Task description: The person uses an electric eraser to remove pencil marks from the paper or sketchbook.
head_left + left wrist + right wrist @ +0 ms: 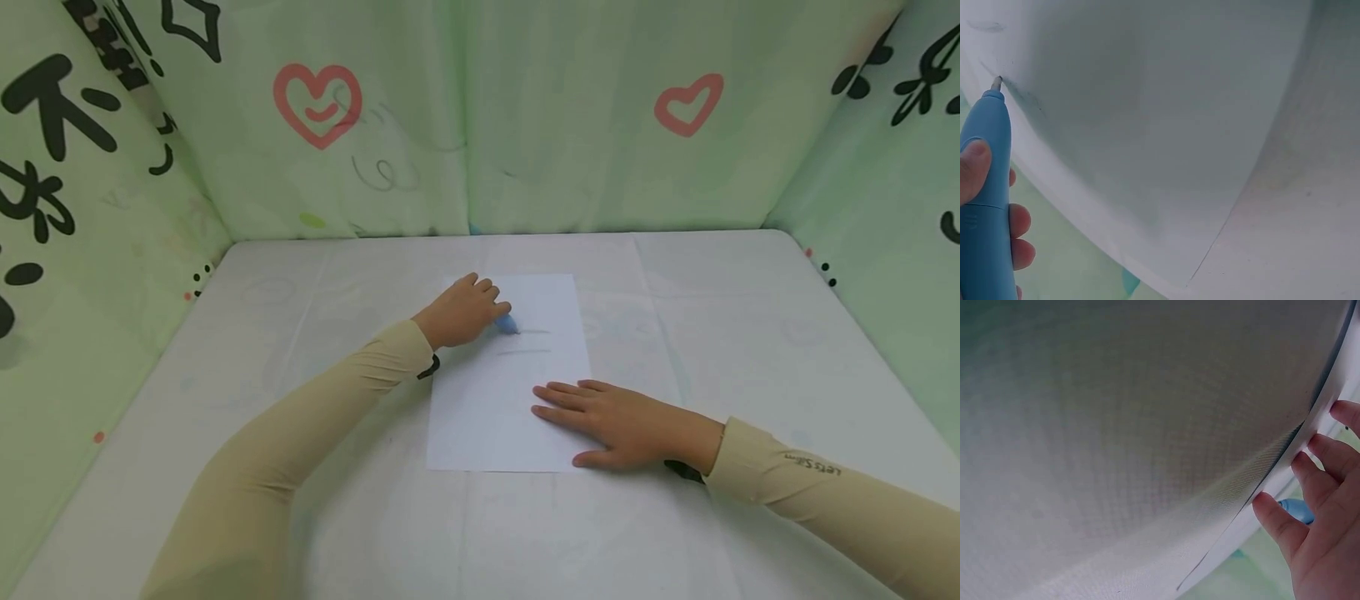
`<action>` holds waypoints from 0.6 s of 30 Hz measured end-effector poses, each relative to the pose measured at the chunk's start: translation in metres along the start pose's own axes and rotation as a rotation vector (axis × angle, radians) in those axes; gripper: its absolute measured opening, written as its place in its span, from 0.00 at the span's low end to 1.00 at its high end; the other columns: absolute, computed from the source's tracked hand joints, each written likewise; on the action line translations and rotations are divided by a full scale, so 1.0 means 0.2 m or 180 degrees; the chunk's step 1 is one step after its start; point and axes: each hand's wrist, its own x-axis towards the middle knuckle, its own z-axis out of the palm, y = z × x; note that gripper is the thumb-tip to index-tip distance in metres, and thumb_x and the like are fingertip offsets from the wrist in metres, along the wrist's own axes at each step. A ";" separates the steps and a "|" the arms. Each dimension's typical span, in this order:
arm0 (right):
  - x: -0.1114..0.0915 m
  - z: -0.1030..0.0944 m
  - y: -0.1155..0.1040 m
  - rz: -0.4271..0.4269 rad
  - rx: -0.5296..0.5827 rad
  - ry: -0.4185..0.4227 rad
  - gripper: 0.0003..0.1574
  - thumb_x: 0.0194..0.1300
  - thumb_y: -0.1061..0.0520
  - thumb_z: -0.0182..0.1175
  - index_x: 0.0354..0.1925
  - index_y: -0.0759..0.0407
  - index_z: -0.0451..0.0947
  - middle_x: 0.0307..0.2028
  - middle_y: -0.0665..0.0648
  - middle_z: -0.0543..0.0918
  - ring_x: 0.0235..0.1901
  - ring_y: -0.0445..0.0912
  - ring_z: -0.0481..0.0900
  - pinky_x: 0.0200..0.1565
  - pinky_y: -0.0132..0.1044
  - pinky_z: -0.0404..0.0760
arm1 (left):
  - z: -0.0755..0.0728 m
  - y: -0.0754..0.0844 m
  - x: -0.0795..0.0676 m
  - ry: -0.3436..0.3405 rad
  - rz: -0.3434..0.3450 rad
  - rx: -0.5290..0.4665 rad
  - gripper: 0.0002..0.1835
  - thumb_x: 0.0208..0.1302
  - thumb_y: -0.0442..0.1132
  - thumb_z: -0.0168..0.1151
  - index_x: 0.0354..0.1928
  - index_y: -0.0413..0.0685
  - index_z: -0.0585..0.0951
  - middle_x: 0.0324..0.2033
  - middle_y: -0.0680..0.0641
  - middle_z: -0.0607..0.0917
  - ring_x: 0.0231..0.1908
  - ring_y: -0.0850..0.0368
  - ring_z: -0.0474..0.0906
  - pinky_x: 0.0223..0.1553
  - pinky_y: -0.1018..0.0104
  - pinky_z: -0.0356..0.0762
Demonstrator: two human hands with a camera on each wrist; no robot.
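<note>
A white sheet of paper (480, 417) bears two faint grey lines (525, 351). In my left hand (461, 312), over the upper left of the sheet, I hold a thick blue electric eraser (988, 162). Its slim tip meets the paper beside a grey smudge (986, 27), and my thumb (974, 167) lies along its body. My right hand (618, 425) rests palm down with spread fingers on the sheet's lower right edge, holding nothing. From the right wrist, its fingertips show along the paper's edge, with part of the blue eraser beyond.
A white cloth (360, 517) with creases covers the table under the paper. Pale green curtains (562, 125) with hearts and black characters enclose the back and both sides. A dark strap (429, 367) shows at the left wrist.
</note>
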 end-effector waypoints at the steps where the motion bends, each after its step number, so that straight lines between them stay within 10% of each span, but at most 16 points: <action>1: 0.00 0.00 0.00 -0.0001 -0.0003 -0.0005 0.43 0.66 0.38 0.52 0.72 0.51 0.53 0.73 0.56 0.54 0.71 0.52 0.56 0.65 0.53 0.62 | 0.00 0.00 0.00 -0.0003 0.0002 0.0004 0.13 0.68 0.39 0.54 0.53 0.52 0.76 0.47 0.46 0.83 0.49 0.51 0.78 0.56 0.56 0.72; 18: 0.00 -0.01 0.00 -0.0001 -0.0019 -0.0035 0.42 0.66 0.38 0.51 0.72 0.51 0.53 0.73 0.56 0.54 0.71 0.52 0.56 0.65 0.52 0.62 | -0.02 0.01 0.01 0.0017 0.0008 0.0019 0.13 0.68 0.39 0.54 0.53 0.52 0.76 0.46 0.46 0.83 0.48 0.51 0.77 0.54 0.57 0.72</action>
